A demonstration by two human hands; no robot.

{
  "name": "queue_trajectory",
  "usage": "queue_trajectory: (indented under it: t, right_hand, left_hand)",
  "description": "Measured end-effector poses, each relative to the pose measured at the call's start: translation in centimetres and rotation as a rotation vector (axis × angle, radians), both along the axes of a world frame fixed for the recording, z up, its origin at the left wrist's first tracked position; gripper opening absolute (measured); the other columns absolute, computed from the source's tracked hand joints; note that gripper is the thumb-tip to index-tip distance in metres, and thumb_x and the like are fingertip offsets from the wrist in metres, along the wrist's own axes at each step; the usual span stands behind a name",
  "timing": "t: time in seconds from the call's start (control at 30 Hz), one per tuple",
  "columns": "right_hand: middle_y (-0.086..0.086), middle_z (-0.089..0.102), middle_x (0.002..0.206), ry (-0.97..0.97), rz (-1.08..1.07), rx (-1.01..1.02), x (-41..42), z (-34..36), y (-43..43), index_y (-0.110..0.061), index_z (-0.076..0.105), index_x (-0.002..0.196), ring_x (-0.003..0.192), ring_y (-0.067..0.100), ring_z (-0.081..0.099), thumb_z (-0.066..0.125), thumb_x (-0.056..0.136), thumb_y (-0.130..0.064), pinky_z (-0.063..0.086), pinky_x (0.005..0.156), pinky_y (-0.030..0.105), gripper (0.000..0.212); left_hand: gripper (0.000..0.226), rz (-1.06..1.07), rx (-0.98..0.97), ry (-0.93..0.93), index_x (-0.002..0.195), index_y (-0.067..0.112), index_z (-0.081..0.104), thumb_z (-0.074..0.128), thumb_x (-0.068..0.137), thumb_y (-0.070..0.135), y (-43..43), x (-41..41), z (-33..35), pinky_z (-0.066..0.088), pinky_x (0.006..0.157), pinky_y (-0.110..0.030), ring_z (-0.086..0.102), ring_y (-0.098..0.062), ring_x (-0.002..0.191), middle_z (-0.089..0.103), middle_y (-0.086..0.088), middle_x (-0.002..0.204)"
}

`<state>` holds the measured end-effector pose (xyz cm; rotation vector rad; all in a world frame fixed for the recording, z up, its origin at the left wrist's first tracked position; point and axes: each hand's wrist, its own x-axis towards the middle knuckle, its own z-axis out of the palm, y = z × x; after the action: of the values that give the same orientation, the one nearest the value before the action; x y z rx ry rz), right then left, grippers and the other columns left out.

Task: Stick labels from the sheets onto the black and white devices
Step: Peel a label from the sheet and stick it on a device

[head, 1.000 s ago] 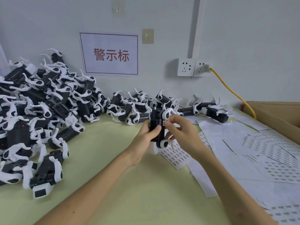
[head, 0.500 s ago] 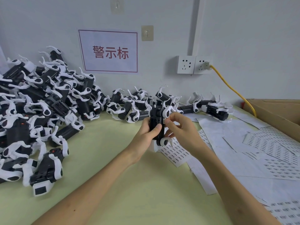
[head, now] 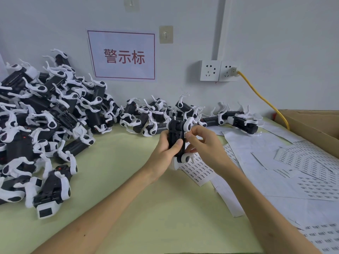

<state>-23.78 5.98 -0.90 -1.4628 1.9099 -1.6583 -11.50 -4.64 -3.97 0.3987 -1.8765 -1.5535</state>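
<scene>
- My left hand [head: 164, 150] wraps its grip round an upright black and white device [head: 175, 136].
- My right hand [head: 205, 145] pinches a label [head: 185, 135] against its side.

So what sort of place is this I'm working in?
Probably a small factory labelling bench. A big pile of identical devices lies at the left, printed label sheets cover the right side, and a cardboard box sits at the far right.
</scene>
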Motion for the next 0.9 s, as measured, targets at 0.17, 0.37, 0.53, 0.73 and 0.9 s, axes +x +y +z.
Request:
queue_trajectory:
  t: [0.17,0.37,0.53,0.73,0.9]
  right_hand:
    - [0.001,0.067,0.091,-0.017,0.008,-0.015,-0.09,-0.10,-0.03,-0.013,0.063,0.089,0.069,0.020,0.074,0.059,0.103,-0.020,0.062,0.073,0.035,0.016]
    - [0.000,0.066,0.089,0.000,0.007,-0.028,0.06,0.00,0.05,-0.011,0.063,0.091,0.067,0.017,0.072,0.058,0.103,-0.020,0.060,0.075,0.044,0.016]
    - [0.001,0.066,0.091,0.003,0.020,-0.016,0.28,0.09,0.16,-0.013,0.063,0.090,0.069,0.017,0.073,0.056,0.104,-0.021,0.060,0.077,0.050,0.017]
    - [0.002,0.067,0.091,-0.001,0.010,-0.004,0.29,0.12,0.11,-0.012,0.062,0.090,0.070,0.020,0.073,0.056,0.105,-0.021,0.059,0.078,0.053,0.019]
    - [0.005,0.067,0.093,0.002,0.004,0.004,0.19,0.06,0.04,-0.013,0.062,0.089,0.070,0.019,0.073,0.055,0.105,-0.021,0.059,0.079,0.052,0.019]
  left_hand:
    - [0.036,-0.001,-0.019,0.021,0.137,0.014,0.042,0.054,0.104,0.023,0.15,0.03,0.06,0.049,0.094,-0.016,0.060,0.007,0.116,0.061,0.004,0.133]
    - [0.028,0.017,-0.007,0.001,0.135,0.017,0.044,0.051,0.108,0.020,0.14,-0.14,0.12,0.048,0.095,-0.017,0.060,0.006,0.117,0.062,0.007,0.133]
    - [0.026,0.035,0.024,0.000,0.133,0.020,0.047,0.051,0.107,0.021,0.07,-0.12,0.13,0.049,0.088,-0.012,0.062,0.010,0.110,0.063,0.008,0.130]
    - [0.030,0.025,0.012,0.008,0.136,0.016,0.044,0.051,0.107,0.019,0.21,-0.17,0.12,0.049,0.091,-0.014,0.061,0.009,0.113,0.062,0.007,0.133]
    - [0.030,0.022,0.015,0.007,0.136,0.016,0.045,0.051,0.108,0.019,0.17,-0.12,0.07,0.049,0.092,-0.015,0.061,0.006,0.116,0.063,0.006,0.133]
